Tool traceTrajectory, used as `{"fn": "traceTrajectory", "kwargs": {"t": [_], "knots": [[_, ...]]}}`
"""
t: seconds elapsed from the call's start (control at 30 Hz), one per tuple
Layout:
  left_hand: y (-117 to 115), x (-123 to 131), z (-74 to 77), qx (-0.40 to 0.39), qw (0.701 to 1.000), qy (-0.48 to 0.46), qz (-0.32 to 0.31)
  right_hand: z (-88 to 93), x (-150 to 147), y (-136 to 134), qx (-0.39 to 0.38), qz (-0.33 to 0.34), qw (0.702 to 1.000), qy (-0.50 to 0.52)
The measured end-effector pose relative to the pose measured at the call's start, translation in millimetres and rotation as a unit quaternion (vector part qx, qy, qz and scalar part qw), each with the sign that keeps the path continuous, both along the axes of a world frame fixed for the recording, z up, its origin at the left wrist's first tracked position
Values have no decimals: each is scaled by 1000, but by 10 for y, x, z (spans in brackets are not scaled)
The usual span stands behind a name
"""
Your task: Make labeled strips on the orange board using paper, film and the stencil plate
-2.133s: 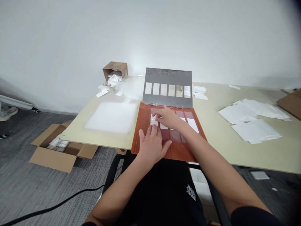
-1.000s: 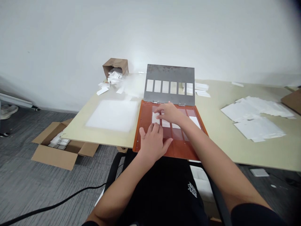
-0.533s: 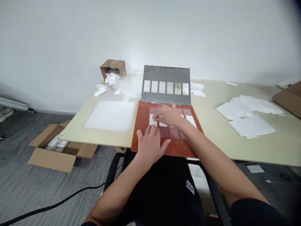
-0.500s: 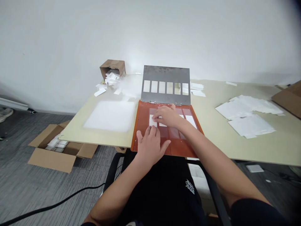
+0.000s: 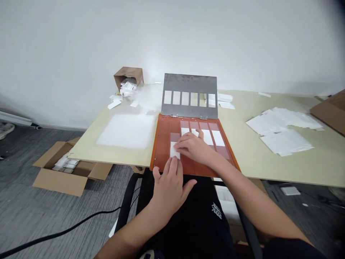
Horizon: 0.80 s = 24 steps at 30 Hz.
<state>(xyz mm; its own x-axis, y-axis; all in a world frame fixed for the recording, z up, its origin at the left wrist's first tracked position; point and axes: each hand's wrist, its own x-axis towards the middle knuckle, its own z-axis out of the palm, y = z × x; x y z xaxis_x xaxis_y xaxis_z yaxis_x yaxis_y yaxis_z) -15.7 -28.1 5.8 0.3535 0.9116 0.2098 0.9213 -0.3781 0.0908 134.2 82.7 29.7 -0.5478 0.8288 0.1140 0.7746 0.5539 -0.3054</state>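
An orange-red board [image 5: 165,126] lies in front of me, hinged to a raised grey metal plate [image 5: 190,81] with a row of rectangular slots. A clear film strip with a white card [image 5: 174,149] sits lower than its neighbours, at the board's left part. My right hand [image 5: 195,145] has its fingertips pinched together at this card's right edge. Flat at the card's near end rest the fingers of my left hand [image 5: 171,183], its thumb spread away. Further white cards [image 5: 217,137] in clear film lie side by side to the right, partly covered by my right hand.
A white translucent stack of sheets [image 5: 125,131] lies left of the board. White packets [image 5: 288,140] spread to the right, near a cardboard box [image 5: 331,109]. Behind stands a small carton [image 5: 129,72] with white pieces. An open box [image 5: 61,176] sits on the floor.
The strip with the white card has slid toward me, out of line with the other cards. Both hands have moved toward me with it, baring more of the cards on the right.
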Motion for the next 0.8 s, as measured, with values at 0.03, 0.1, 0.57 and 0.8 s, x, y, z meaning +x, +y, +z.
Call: {"fn": "traceTrajectory", "kwargs": {"t": [0.03,0.1,0.57,0.8], "knots": [[2,0,-16,2,1000,2,2,-1,4,13,-4,1,1000,4],[5,4,-47,6,1000,6,2,12,13,52,-20,1,1000,14],[9,-22,-87,5,1000,-13,5,-12,-2,286,42,-104,993,-44],[40,-15,-53,-1,1000,-1,-1,-132,-18,317,44,-109,993,-18]]}}
